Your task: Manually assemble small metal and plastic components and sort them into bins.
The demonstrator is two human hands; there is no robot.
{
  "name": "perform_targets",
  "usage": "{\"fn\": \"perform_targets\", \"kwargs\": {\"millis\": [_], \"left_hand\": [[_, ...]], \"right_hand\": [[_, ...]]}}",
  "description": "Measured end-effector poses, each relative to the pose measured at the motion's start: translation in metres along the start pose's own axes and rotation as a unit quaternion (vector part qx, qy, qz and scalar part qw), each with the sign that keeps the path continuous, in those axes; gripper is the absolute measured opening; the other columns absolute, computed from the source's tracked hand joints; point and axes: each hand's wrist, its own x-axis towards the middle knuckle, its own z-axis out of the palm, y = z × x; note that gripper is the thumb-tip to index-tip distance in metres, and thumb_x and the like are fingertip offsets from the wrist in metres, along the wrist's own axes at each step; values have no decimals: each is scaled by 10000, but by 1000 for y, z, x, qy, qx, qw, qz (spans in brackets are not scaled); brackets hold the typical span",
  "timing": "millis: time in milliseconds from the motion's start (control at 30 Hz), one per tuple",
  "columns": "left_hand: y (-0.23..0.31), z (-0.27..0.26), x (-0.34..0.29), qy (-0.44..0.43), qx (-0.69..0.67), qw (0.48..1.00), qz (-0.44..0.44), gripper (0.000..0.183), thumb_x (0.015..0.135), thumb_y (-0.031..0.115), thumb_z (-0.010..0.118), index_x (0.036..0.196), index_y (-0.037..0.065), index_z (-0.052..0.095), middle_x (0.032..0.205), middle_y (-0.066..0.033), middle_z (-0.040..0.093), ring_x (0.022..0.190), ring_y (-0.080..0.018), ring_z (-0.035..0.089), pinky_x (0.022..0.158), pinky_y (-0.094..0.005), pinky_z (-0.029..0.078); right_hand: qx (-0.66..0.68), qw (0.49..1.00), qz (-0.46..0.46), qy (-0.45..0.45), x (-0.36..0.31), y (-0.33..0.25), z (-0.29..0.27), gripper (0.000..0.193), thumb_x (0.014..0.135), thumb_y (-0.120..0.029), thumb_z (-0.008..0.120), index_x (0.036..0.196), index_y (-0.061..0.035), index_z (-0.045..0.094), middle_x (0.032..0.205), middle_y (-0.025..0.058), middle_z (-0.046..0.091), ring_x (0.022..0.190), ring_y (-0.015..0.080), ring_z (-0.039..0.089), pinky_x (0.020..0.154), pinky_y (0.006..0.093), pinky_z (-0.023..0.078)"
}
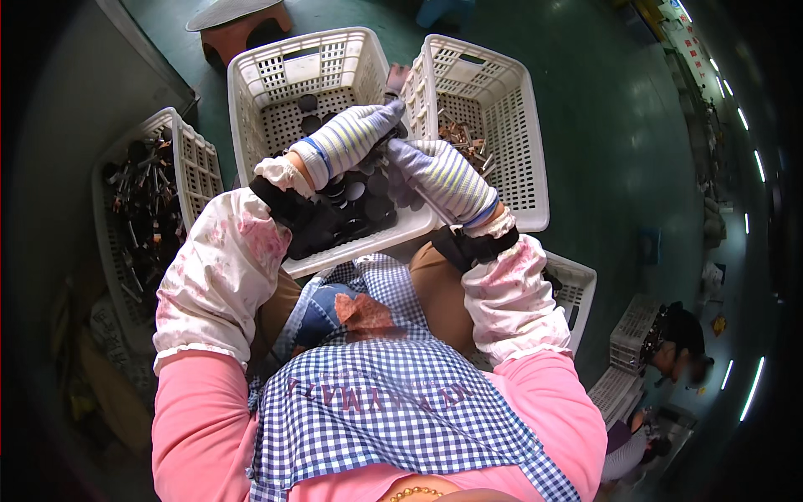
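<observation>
My left hand (pixel 355 138) and my right hand (pixel 439 174), both in striped knit gloves, meet above the edge between two white plastic crates. The fingers of both are closed around a small dark piece (pixel 396 131), mostly hidden by the gloves, so its kind does not show. Below them, the middle crate (pixel 368 259) holds dark round discs (pixel 355 201) and other black pieces. In the right crate (pixel 539 167) lies a pile of thin brownish and metallic pieces (pixel 462 138).
At the left, another white crate (pixel 196 163) is full of dark parts with shiny rods (pixel 138 201). A stool (pixel 238 21) stands beyond the middle crate. Another crate (pixel 577 289) sits by my right elbow. Farther right, two people are near stacked crates (pixel 631 339).
</observation>
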Motion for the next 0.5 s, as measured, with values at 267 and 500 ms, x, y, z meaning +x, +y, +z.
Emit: {"fn": "perform_targets", "kwargs": {"millis": [267,500], "left_hand": [[17,3,-7,42,-174,983,29,373,927,417,631,988,56,706,877,-56,731,651,-175,676,494,-276,518],[19,9,-5,1,-137,990,27,444,940,462,599,1072,43,664,973,-105,712,683,-216,660,540,-296,517]], "right_hand": [[59,973,-212,72,-64,-10,-87,363,1037,-338,485,1065,-12,640,881,114,702,735,206,686,650,290,548],[80,906,-104,403,-174,93,-223,392,969,-380,614,1161,-39,638,1041,117,706,931,217,693,807,330,557]]}}
